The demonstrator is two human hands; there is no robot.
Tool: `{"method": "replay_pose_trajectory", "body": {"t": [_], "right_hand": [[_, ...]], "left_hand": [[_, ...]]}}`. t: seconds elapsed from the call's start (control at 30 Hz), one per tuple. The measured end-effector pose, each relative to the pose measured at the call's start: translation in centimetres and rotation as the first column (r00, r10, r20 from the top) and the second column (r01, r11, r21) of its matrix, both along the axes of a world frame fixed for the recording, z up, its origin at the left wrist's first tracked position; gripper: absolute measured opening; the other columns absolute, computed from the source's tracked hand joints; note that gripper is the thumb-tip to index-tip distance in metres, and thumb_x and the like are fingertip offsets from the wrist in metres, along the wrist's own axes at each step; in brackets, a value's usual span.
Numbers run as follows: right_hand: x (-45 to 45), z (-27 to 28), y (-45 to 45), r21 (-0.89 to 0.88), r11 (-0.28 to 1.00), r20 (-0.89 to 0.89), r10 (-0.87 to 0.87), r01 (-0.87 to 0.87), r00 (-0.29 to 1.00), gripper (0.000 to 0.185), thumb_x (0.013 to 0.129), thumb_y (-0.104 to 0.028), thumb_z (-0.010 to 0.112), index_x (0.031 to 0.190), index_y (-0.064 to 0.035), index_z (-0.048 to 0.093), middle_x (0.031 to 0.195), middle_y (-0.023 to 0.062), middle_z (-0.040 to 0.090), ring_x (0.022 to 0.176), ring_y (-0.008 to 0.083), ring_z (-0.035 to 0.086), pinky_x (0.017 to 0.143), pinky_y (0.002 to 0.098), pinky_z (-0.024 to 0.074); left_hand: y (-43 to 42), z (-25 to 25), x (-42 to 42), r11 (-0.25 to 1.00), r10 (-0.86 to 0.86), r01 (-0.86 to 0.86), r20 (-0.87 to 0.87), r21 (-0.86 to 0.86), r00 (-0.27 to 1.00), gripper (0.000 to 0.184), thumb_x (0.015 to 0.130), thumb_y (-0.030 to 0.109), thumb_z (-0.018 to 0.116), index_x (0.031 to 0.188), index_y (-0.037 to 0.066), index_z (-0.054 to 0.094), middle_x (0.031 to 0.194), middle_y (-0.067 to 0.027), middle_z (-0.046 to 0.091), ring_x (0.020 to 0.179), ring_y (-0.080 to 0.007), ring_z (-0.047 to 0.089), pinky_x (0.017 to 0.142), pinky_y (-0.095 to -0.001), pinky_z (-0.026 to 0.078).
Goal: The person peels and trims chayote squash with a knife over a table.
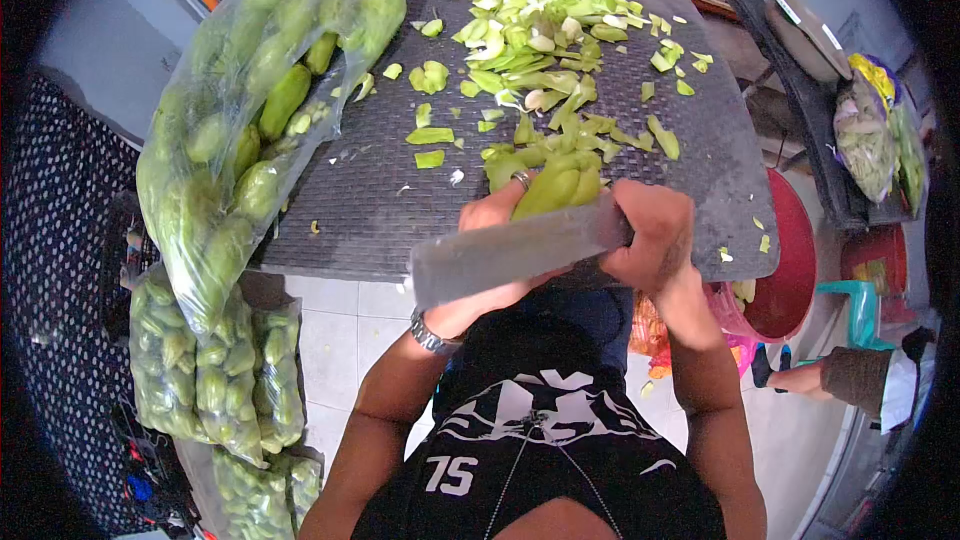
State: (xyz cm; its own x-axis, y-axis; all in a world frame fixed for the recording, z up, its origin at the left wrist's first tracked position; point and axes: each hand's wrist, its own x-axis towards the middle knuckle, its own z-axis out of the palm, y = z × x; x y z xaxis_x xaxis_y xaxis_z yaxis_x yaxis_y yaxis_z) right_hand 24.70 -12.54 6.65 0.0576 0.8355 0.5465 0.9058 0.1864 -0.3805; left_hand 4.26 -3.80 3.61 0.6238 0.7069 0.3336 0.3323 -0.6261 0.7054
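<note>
A pale green chayote is gripped in my left hand, over the near edge of the dark woven table. My right hand is closed round the handle of a wide-bladed knife. The blade points left, in front of the chayote and across part of my left hand. Whether the edge touches the chayote cannot be made out. Beyond my hands lie green peelings, heaped at the far side and scattered nearer.
A clear bag of chayotes lies over the table's left side, with more bags below. A red tub, a teal stool and another person's leg are on the right. A dark rack holds bagged vegetables.
</note>
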Motion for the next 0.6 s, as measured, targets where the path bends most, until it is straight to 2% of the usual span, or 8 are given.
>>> {"method": "replay_pose_trajectory", "body": {"t": [0.13, 0.27, 0.33, 0.43, 0.47, 0.53, 0.57, 0.6], "right_hand": [[1.4, 0.5, 0.7, -0.130, 0.990, 0.025, 0.064, -0.060, 0.998, 0.022, 0.062, -0.015, 0.069, 0.077, -0.0018, 0.059, 0.071, 0.0217, 0.061, 0.068, 0.0461, 0.061, 0.060, 0.0486, 0.0466], [6.4, -3.0, 2.1, -0.275, 0.955, 0.046, -0.106, 0.114, 0.993, 0.027, 0.075, -0.023, 0.073, 0.088, 0.0005, 0.070, 0.078, 0.0249, 0.066, 0.078, 0.0451, 0.066, 0.071, 0.0490, 0.0512], [8.6, -4.3, 2.0, -0.419, 0.895, -0.001, -0.167, 0.152, 0.986, 0.031, 0.081, -0.028, 0.072, 0.087, 0.0026, 0.072, 0.078, 0.0268, 0.068, 0.076, 0.0445, 0.069, 0.071, 0.0495, 0.0543], [8.0, 0.0, 1.5, -0.703, 0.705, -0.102, -0.226, 0.090, 0.969, 0.038, 0.087, -0.034, 0.072, 0.084, 0.0041, 0.072, 0.075, 0.0283, 0.066, 0.074, 0.0426, 0.070, 0.071, 0.0470, 0.0542], [7.9, 0.1, 1.2, -0.717, 0.686, -0.095, -0.270, 0.122, 0.958, 0.042, 0.089, -0.038, 0.073, 0.083, 0.0036, 0.071, 0.075, 0.0242, 0.066, 0.073, 0.0385, 0.065, 0.070, 0.0458, 0.0484], [7.9, -0.1, 0.9, -0.692, 0.712, -0.118, -0.273, 0.118, 0.955, 0.046, 0.092, -0.040, 0.073, 0.080, 0.0042, 0.069, 0.064, 0.0193, 0.059, 0.062, 0.0300, 0.058, 0.063, 0.0439, 0.0449], [7.8, -0.2, 0.7, -0.681, 0.723, -0.128, -0.274, 0.117, 0.953, 0.049, 0.093, -0.042, 0.072, 0.079, 0.0045, 0.068, 0.059, 0.0168, 0.056, 0.057, 0.0258, 0.055, 0.059, 0.0429, 0.0431], [7.4, -0.2, 0.6, -0.672, 0.731, -0.157, -0.294, 0.117, 0.943, 0.049, 0.093, -0.043, 0.071, 0.079, 0.0043, 0.069, 0.061, 0.0200, 0.057, 0.058, 0.0297, 0.057, 0.060, 0.0442, 0.0441]], "left_hand": [[-0.6, 0.5, -0.1, 1.000, 0.008, -0.007, 0.028, -0.024, 1.000, 0.073, 0.059, 0.022, 0.094, 0.123, 0.004, 0.065, 0.102, -0.0178, 0.074, 0.095, -0.0384, 0.074, 0.083, -0.0437, 0.057], [-2.4, 4.1, -0.6, 0.995, 0.057, -0.053, 0.053, -0.090, 0.997, 0.065, 0.061, 0.019, 0.090, 0.119, 0.003, 0.065, 0.102, -0.0181, 0.074, 0.096, -0.0385, 0.073, 0.084, -0.0435, 0.057], [-2.6, 4.6, -0.9, 0.996, 0.071, -0.070, 0.029, -0.046, 0.997, 0.061, 0.064, 0.016, 0.087, 0.119, 0.002, 0.064, 0.102, -0.0192, 0.074, 0.096, -0.0368, 0.074, 0.084, -0.0431, 0.057], [-1.0, 3.9, -0.8, 0.972, 0.172, -0.172, -0.010, -0.160, 0.985, 0.063, 0.064, 0.015, 0.088, 0.120, 0.002, 0.061, 0.102, -0.0175, 0.074, 0.095, -0.0332, 0.074, 0.083, -0.0428, 0.057], [-0.3, 4.0, -1.0, 0.957, 0.154, -0.145, 0.016, -0.252, 0.988, 0.057, 0.074, 0.021, 0.084, 0.122, 0.003, 0.059, 0.100, -0.0167, 0.073, 0.092, -0.0330, 0.074, 0.083, -0.0441, 0.059], [1.6, 2.2, -0.9, 0.641, 0.148, 0.118, 0.273, -0.759, 0.950, 0.053, 0.083, 0.032, 0.078, 0.123, 0.004, 0.059, 0.103, -0.0183, 0.072, 0.092, -0.0355, 0.074, 0.084, -0.0462, 0.060], [2.3, 1.2, -1.0, 0.379, 0.202, 0.287, 0.381, -0.880, 0.902, 0.052, 0.087, 0.037, 0.075, 0.124, 0.004, 0.058, 0.104, -0.0191, 0.071, 0.093, -0.0367, 0.073, 0.084, -0.0473, 0.060], [2.7, 0.9, -1.2, 0.152, 0.268, 0.439, 0.465, -0.885, 0.844, 0.060, 0.095, 0.055, 0.062, 0.127, 0.004, 0.057, 0.109, -0.0240, 0.068, 0.100, -0.0413, 0.071, 0.088, -0.0523, 0.060]]}}
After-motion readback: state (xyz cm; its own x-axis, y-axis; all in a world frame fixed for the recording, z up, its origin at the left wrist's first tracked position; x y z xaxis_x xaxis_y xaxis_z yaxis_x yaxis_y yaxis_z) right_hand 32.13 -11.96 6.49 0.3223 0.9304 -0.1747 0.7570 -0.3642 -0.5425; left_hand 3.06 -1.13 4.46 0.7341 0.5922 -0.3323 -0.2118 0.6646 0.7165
